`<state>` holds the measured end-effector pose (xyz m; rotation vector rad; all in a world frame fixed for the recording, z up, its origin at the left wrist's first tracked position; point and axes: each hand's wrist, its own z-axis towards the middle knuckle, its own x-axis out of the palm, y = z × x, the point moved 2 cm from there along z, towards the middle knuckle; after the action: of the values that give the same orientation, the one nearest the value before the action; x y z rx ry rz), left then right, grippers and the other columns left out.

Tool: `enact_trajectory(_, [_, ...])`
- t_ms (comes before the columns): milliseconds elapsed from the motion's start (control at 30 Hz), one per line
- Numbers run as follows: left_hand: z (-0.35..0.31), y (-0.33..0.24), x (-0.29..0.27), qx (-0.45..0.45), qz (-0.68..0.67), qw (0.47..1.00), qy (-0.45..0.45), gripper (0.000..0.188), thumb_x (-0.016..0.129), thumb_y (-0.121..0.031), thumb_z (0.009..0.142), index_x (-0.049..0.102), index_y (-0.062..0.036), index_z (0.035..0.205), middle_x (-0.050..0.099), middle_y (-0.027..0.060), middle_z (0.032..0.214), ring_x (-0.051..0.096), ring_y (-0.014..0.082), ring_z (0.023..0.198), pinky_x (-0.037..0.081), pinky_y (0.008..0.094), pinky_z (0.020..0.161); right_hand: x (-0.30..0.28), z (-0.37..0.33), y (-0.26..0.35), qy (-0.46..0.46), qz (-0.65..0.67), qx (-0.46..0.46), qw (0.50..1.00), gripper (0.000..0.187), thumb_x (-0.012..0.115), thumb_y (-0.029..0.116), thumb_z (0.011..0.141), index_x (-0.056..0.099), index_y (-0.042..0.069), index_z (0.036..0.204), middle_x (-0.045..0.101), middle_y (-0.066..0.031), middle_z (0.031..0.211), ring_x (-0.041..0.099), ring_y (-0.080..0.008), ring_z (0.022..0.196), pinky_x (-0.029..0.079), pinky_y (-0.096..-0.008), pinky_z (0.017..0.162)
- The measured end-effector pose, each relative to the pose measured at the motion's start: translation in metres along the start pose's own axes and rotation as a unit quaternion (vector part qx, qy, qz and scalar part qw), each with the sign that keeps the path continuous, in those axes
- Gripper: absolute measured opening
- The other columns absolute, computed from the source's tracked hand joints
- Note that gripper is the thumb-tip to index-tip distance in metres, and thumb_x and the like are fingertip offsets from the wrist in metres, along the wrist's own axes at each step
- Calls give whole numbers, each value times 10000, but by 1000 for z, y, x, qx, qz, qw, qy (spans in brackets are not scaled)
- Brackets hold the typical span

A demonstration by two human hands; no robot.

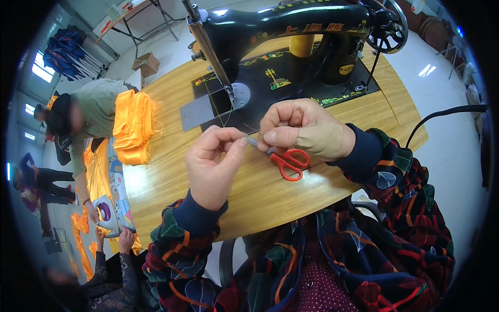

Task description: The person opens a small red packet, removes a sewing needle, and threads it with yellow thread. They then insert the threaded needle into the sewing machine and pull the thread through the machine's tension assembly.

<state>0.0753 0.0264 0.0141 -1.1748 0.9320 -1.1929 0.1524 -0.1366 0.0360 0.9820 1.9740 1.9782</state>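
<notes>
My left hand [215, 164] is closed, its thumb and forefinger pinched together over the table. A thin thread [231, 112] runs down from the needle end of the black sewing machine [280, 26] to these fingertips. Close beside it, my right hand [301, 130] is closed in a pinch too; what it holds is too small to make out. A tan patch covers part of this hand's back. Under the hands lie scissors with red handles [289, 165], their blades partly hidden by the fingers. The machine's metal slide plate [197, 113] is just beyond my left hand.
A stack of orange cloth [133, 127] lies on the wooden table [171, 192] at the left. Beyond that edge, another person's hand rests by an iron [106, 214] near more orange cloth. A yellow thread spool [301, 46] stands behind the machine arm. A black cable [442, 113] hangs at the right.
</notes>
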Motion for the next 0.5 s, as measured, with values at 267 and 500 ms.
enact_trajectory(267, [0, 2, -2, -44, -74, 996, -15, 91, 582, -34, 846, 565, -6, 932, 543, -26, 803, 469, 18, 704, 378, 152, 637, 0, 0, -1, 0, 3, 13, 1000, 125, 585, 84, 827, 581, -22, 892, 627, -56, 833, 538, -67, 705, 435, -187, 636])
enact_trajectory(500, [0, 3, -3, -38, -112, 993, 5, 103, 580, -31, 847, 567, -4, 945, 563, -13, 852, 496, 35, 756, 397, 165, 699, -1, 2, -5, -10, -24, 8, 1000, 130, 598, 84, 821, 575, -22, 894, 623, -55, 829, 549, -75, 714, 451, -202, 654])
